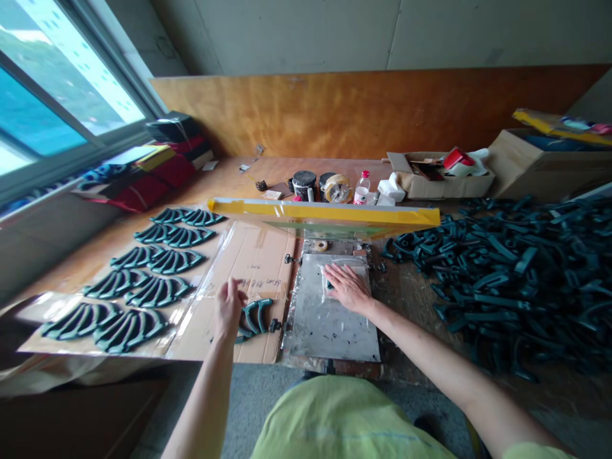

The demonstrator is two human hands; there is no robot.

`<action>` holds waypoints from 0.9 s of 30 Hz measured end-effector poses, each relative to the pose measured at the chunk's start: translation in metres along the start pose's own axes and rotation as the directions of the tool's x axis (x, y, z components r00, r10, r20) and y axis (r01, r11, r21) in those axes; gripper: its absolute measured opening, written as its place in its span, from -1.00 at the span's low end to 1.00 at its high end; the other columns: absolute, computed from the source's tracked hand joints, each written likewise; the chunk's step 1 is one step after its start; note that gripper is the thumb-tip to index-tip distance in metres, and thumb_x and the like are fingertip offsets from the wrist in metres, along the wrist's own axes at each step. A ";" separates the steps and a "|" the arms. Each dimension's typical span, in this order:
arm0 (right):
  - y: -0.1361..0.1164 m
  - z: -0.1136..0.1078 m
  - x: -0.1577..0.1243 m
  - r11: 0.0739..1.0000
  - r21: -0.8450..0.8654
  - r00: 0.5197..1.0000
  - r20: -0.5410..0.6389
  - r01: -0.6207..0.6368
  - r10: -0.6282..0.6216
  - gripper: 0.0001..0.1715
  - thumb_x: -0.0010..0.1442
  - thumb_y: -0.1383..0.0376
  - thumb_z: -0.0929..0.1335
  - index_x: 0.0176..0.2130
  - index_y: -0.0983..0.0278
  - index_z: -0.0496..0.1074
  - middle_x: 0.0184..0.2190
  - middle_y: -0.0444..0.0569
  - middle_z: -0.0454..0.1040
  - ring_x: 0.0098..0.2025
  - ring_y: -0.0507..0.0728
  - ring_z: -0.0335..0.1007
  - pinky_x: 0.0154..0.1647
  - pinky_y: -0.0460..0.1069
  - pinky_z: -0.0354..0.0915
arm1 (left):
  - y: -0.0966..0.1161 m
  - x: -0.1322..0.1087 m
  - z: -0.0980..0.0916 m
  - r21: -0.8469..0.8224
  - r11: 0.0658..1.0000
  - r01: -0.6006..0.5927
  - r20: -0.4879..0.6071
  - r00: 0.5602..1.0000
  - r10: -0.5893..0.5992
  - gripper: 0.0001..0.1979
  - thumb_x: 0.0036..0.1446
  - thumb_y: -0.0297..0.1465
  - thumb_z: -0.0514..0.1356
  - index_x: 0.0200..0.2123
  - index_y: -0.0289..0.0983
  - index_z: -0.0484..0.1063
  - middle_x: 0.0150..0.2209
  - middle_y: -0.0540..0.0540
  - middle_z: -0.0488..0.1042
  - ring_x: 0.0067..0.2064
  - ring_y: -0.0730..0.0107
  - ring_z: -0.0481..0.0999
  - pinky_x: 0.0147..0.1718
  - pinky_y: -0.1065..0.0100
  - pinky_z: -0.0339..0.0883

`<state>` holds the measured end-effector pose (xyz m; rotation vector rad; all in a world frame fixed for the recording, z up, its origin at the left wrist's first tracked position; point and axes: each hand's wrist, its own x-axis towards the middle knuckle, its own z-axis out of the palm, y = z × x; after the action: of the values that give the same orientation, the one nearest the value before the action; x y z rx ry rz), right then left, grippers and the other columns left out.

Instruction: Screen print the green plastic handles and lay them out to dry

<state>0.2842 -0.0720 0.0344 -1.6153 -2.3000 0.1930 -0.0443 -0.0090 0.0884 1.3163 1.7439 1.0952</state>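
My right hand lies flat with spread fingers on a grey metal plate. Under its fingers is a small patch of clear film, and a bit of something dark green shows at the edge. My left hand hovers over a cardboard sheet, its fingers curled and slightly blurred; whatever they may hold is hidden. Just beside it, dark green curved handles lie on the cardboard, partly covered by my wrist. A yellow-taped frame stands raised behind the plate.
Rows of nested green handles lie on the left. A large heap of similar parts covers the right. Black-lidded jars, a tape roll, a bottle and a cardboard box stand at the back.
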 end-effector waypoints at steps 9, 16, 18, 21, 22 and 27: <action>0.032 -0.046 -0.029 0.973 0.226 0.999 -0.025 -0.039 0.045 -0.73 0.28 0.23 0.33 -0.06 0.17 0.55 -0.04 -0.04 0.57 0.06 0.17 0.45 0.17 0.11 0.28 | 0.148 0.007 0.058 -0.564 0.824 -0.059 0.244 0.941 0.234 -0.42 0.22 0.08 -0.05 -0.20 -0.34 0.41 -0.62 0.02 0.37 -0.63 0.53 0.31 -0.58 0.49 0.20; 0.065 -0.099 0.010 0.922 0.199 0.871 -0.312 -0.332 0.380 -0.50 0.24 0.26 0.32 0.16 0.25 0.37 0.12 0.12 0.41 0.02 0.23 0.44 0.04 0.10 0.38 | 0.043 -0.029 0.017 -0.196 0.945 0.262 0.571 0.814 -0.107 -0.29 -0.04 0.09 0.25 0.04 -0.30 0.48 -0.26 -0.13 0.60 -0.32 0.24 0.55 -0.39 0.34 0.39; 0.054 -0.098 0.036 0.958 0.096 0.908 -0.305 -0.270 0.287 -0.33 0.14 0.30 0.42 0.21 0.28 0.29 0.22 0.16 0.26 0.15 0.25 0.31 0.13 0.11 0.32 | 0.016 -0.039 0.021 -0.130 0.948 0.291 0.588 0.792 -0.163 -0.16 -0.10 0.05 0.32 0.21 -0.25 0.34 -0.27 -0.11 0.60 -0.30 0.23 0.56 -0.36 0.34 0.39; 0.041 -0.088 0.065 0.959 -0.076 0.956 -0.133 -0.274 0.263 -0.47 0.10 0.38 0.43 0.08 0.31 0.37 0.07 0.16 0.38 0.11 0.25 0.32 0.08 0.08 0.32 | -0.012 -0.047 0.037 -0.097 0.959 0.267 0.544 0.821 -0.174 -0.04 -0.10 0.05 0.30 0.32 -0.24 0.18 -0.34 -0.07 0.59 -0.34 0.29 0.54 -0.37 0.36 0.38; 0.040 -0.084 0.070 0.951 -0.117 0.958 -0.060 -0.287 0.282 -0.58 0.12 0.38 0.42 0.00 0.30 0.41 -0.03 0.13 0.45 0.05 0.23 0.36 0.03 0.05 0.33 | -0.018 -0.048 0.041 -0.086 0.962 0.260 0.532 0.828 -0.177 -0.04 -0.09 0.06 0.29 0.32 -0.25 0.18 -0.35 -0.05 0.58 -0.35 0.29 0.54 -0.38 0.37 0.38; 0.032 -0.065 0.068 0.911 -0.247 0.930 0.084 -0.330 0.359 -0.84 0.19 0.36 0.35 -0.19 0.32 0.47 -0.21 0.12 0.54 -0.12 0.22 0.43 -0.09 0.01 0.31 | -0.033 -0.045 0.050 -0.095 0.957 0.273 0.553 0.814 -0.178 -0.10 -0.07 0.07 0.26 0.27 -0.27 0.24 -0.38 -0.03 0.55 -0.32 0.26 0.55 -0.36 0.36 0.39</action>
<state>0.3133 -0.0020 0.0988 -2.1851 -2.1723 0.1177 -0.0019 -0.0459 0.0392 1.1327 1.3059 0.6335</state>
